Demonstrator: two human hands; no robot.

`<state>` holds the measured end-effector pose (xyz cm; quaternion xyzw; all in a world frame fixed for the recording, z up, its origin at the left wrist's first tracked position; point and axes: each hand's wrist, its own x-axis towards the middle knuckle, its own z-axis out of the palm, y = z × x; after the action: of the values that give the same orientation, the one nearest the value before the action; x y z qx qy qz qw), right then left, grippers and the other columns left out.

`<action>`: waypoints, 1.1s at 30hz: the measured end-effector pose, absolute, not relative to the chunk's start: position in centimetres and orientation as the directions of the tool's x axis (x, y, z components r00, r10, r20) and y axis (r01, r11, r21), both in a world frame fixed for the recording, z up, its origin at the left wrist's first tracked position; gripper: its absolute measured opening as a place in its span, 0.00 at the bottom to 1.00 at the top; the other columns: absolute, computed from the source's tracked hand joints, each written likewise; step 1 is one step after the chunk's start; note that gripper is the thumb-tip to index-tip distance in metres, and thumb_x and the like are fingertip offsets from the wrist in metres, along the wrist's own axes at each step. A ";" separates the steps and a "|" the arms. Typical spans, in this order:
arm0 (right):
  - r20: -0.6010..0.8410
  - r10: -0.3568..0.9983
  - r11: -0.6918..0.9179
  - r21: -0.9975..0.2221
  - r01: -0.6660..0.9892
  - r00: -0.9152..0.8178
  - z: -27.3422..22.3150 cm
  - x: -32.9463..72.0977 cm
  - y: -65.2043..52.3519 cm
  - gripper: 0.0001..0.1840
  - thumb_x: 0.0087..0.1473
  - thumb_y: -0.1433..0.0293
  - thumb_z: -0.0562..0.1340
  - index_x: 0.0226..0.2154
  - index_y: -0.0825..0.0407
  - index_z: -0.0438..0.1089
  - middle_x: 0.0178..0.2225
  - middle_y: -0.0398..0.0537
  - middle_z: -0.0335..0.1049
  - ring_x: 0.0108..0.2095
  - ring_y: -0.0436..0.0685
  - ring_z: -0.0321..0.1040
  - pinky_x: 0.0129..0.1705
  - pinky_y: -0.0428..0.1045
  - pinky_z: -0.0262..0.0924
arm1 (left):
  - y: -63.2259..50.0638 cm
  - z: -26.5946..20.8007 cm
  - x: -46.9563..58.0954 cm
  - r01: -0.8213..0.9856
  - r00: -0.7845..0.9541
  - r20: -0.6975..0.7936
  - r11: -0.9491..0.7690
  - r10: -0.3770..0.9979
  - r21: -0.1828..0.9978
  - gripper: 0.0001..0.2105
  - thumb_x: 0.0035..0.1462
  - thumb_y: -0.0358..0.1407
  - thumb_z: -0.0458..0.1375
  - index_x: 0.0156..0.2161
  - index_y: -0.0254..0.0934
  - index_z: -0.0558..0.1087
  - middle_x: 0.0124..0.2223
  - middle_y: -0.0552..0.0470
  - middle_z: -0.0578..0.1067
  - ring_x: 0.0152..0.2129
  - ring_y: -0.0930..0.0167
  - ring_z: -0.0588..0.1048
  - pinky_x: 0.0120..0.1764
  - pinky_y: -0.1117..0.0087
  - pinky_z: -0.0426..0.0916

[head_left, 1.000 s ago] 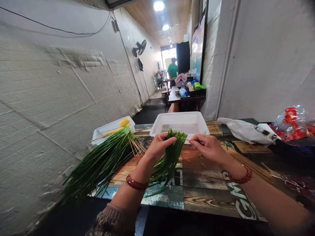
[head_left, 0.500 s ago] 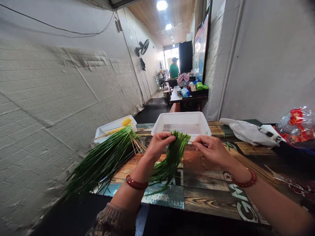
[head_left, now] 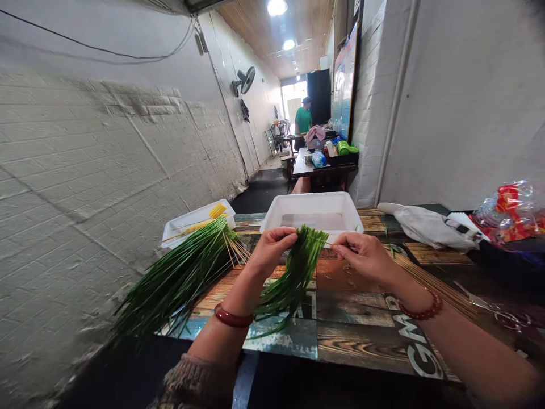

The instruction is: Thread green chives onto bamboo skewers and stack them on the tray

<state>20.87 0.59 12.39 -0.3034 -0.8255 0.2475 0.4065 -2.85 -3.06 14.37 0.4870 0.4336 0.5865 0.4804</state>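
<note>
Between my hands, a bunch of green garlic chives (head_left: 301, 267) hangs down over the table, threaded in a row near its cut ends. My left hand (head_left: 270, 253) pinches the left end of this row between thumb and fingers. With closed fingers, my right hand (head_left: 361, 253) grips a thin wooden skewer (head_left: 329, 245) that comes out of the right side of the bunch. Most of the skewer is hidden by the chives. To the left of my left forearm lies a large pile of chives (head_left: 179, 278), with several skewer ends (head_left: 235, 250) sticking out.
A white plastic tub (head_left: 272, 205) stands just beyond my hands. Left of it, a white tray (head_left: 168, 238) holds skewered yellow pieces (head_left: 217, 211). Loose skewers (head_left: 434, 287), scissors (head_left: 508, 318) and a pale cap (head_left: 419, 225) lie on the right. A person (head_left: 303, 118) stands far back.
Both hands keep nearly the same hold on the chives and skewer. The camera view has shifted slightly. The person at the back has moved a little to the right.
</note>
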 end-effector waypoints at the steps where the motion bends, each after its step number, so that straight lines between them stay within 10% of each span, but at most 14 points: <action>1: 0.524 0.700 0.696 -0.652 0.301 -0.485 12.5 20.9 0.5 0.10 0.59 0.68 0.58 0.28 0.51 0.72 0.25 0.42 0.72 0.26 0.52 0.66 0.29 0.45 0.57 | -3.1 14.4 -2.8 -0.128 -0.074 0.160 -0.169 0.984 0.977 0.14 0.39 0.41 0.72 0.29 0.34 0.80 0.27 0.54 0.77 0.25 0.76 0.70 0.34 0.73 0.63; 12: 0.533 0.701 0.695 -0.658 0.288 -0.474 12.7 20.3 0.6 0.11 0.58 0.68 0.58 0.27 0.51 0.71 0.23 0.42 0.71 0.25 0.51 0.66 0.29 0.45 0.56 | -3.2 15.3 -2.5 -0.082 -0.053 0.190 -0.194 0.980 0.978 0.15 0.40 0.39 0.72 0.35 0.34 0.79 0.32 0.52 0.78 0.29 0.74 0.72 0.37 0.73 0.65; 18: 0.406 0.827 0.514 -0.826 0.232 -0.388 12.5 19.6 0.8 0.15 0.59 0.60 0.57 0.30 0.52 0.71 0.22 0.43 0.72 0.18 0.49 0.60 0.22 0.45 0.55 | -3.7 14.7 -2.8 0.084 -0.388 0.376 -0.374 0.841 0.924 0.15 0.49 0.43 0.67 0.40 0.37 0.78 0.39 0.50 0.78 0.36 0.71 0.73 0.40 0.73 0.65; 25: 0.440 0.782 0.568 -0.794 0.217 -0.441 13.1 19.0 0.1 0.14 0.59 0.61 0.58 0.28 0.52 0.71 0.22 0.41 0.70 0.17 0.48 0.59 0.22 0.45 0.54 | -3.1 15.6 -2.7 0.044 0.113 0.131 -0.137 0.985 0.990 0.21 0.38 0.39 0.73 0.40 0.32 0.79 0.36 0.47 0.80 0.32 0.68 0.75 0.38 0.69 0.67; 33: 0.524 0.743 0.649 -0.716 0.256 -0.416 13.8 18.8 -0.1 0.10 0.58 0.68 0.59 0.28 0.53 0.72 0.21 0.42 0.71 0.23 0.50 0.65 0.27 0.45 0.54 | -2.8 15.6 -0.9 -0.124 0.047 0.044 -0.037 0.998 0.992 0.17 0.33 0.36 0.75 0.31 0.31 0.79 0.28 0.51 0.79 0.23 0.74 0.73 0.30 0.73 0.66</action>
<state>18.78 -0.13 13.83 -0.3143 -0.7946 0.2770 0.4394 -0.92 -2.80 15.55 0.4907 0.4454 0.5272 0.5319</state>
